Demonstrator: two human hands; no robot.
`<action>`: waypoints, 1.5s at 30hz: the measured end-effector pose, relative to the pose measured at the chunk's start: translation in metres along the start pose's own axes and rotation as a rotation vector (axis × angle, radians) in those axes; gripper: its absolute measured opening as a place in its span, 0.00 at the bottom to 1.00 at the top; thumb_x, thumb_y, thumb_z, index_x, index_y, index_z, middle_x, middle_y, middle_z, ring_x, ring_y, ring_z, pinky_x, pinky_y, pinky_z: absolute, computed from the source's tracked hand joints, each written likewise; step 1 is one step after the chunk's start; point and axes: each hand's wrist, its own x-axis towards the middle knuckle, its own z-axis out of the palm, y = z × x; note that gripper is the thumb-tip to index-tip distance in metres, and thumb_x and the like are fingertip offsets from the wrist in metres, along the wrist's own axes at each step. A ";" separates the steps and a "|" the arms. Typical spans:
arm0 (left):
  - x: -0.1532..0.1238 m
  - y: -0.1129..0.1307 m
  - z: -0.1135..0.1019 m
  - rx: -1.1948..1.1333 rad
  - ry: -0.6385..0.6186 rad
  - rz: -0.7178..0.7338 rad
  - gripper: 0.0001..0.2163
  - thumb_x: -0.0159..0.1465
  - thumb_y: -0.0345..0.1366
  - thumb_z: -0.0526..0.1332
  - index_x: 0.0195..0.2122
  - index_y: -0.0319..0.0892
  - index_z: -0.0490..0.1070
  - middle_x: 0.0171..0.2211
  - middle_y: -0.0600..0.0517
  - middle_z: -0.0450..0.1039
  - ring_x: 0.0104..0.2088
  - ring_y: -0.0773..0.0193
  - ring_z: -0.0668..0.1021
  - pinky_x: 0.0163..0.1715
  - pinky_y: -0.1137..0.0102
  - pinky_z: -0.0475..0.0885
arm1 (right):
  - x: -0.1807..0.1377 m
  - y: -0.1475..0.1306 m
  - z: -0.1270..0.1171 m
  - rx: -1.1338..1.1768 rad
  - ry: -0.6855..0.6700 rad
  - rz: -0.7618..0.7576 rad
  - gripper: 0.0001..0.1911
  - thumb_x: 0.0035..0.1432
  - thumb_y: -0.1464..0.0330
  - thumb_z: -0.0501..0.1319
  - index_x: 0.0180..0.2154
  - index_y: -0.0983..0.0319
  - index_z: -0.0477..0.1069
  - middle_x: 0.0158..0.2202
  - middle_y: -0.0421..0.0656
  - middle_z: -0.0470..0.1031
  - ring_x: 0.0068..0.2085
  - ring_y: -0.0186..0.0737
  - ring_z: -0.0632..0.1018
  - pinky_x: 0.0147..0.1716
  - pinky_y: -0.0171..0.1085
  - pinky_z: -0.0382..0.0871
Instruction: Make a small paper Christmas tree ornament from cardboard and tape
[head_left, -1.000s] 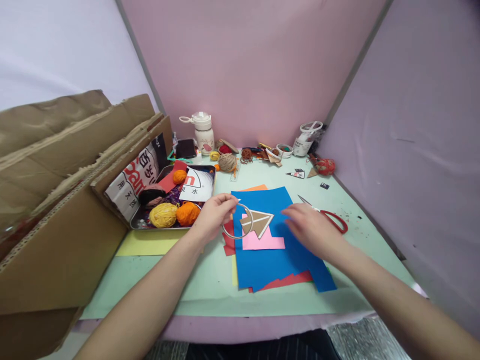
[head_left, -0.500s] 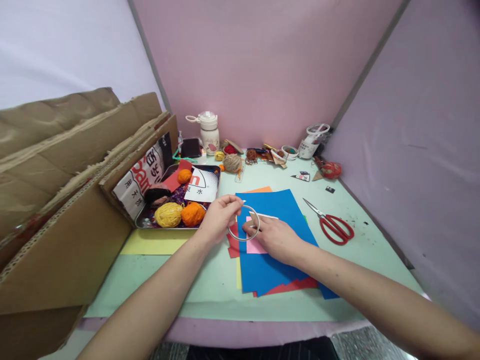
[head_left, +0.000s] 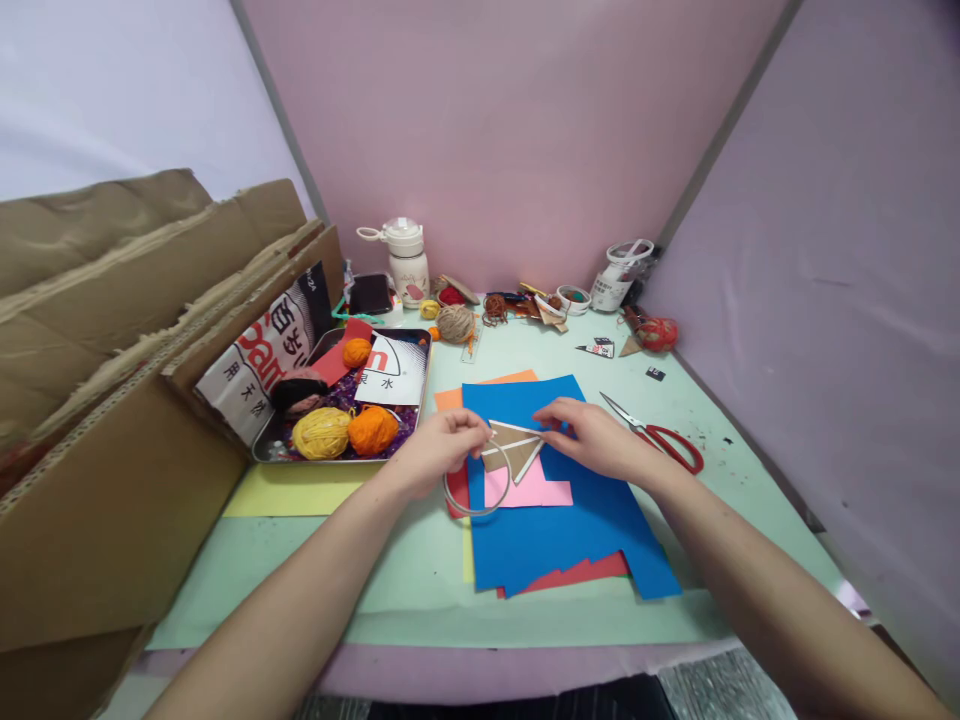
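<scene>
A thin pale ring, which looks like a nearly used-up roll of tape (head_left: 501, 497), hangs from the pinched fingers of my left hand (head_left: 442, 447). Just to its right lies a brown cardboard triangle (head_left: 507, 461) with white strips along its edges. Another white strip (head_left: 517, 444) runs across the triangle from near the roll towards my right hand (head_left: 592, 437). My right thumb and fingertips close at the triangle's right corner, on the end of that strip. Under the triangle are a pink paper piece (head_left: 551, 494) and blue paper sheets (head_left: 570, 540).
Red-handled scissors (head_left: 675, 446) lie to the right of the paper. At left, a metal tray (head_left: 337, 462) holds yarn balls and scraps beside upright cardboard sheets (head_left: 97, 420). A bottle (head_left: 409, 265), more yarn (head_left: 455, 324) and a white tub (head_left: 611, 288) stand at the back.
My right hand has moved right, uncovering the cardboard triangle and its white strips. The tape roll and my left hand have come lower and slightly left. The whole view has shifted a little.
</scene>
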 end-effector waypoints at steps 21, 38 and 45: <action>0.003 -0.015 0.021 0.180 -0.125 0.000 0.08 0.57 0.38 0.60 0.32 0.39 0.64 0.23 0.55 0.68 0.22 0.72 0.68 0.21 0.77 0.60 | -0.002 -0.007 0.031 0.299 0.085 0.001 0.06 0.59 0.67 0.58 0.31 0.61 0.70 0.31 0.40 0.71 0.35 0.35 0.71 0.35 0.35 0.58; 0.004 -0.016 0.018 0.202 -0.138 -0.021 0.11 0.61 0.44 0.56 0.34 0.41 0.62 0.19 0.57 0.68 0.20 0.71 0.69 0.21 0.76 0.60 | -0.001 -0.006 0.029 0.328 0.053 0.114 0.08 0.58 0.69 0.53 0.27 0.61 0.64 0.28 0.39 0.69 0.34 0.35 0.69 0.32 0.34 0.56; 0.007 -0.025 0.020 0.364 -0.118 -0.015 0.12 0.61 0.46 0.52 0.30 0.42 0.60 0.19 0.56 0.69 0.19 0.69 0.69 0.21 0.74 0.62 | 0.003 0.002 0.031 0.182 -0.025 0.105 0.10 0.62 0.67 0.49 0.29 0.60 0.64 0.31 0.40 0.69 0.36 0.37 0.67 0.35 0.36 0.55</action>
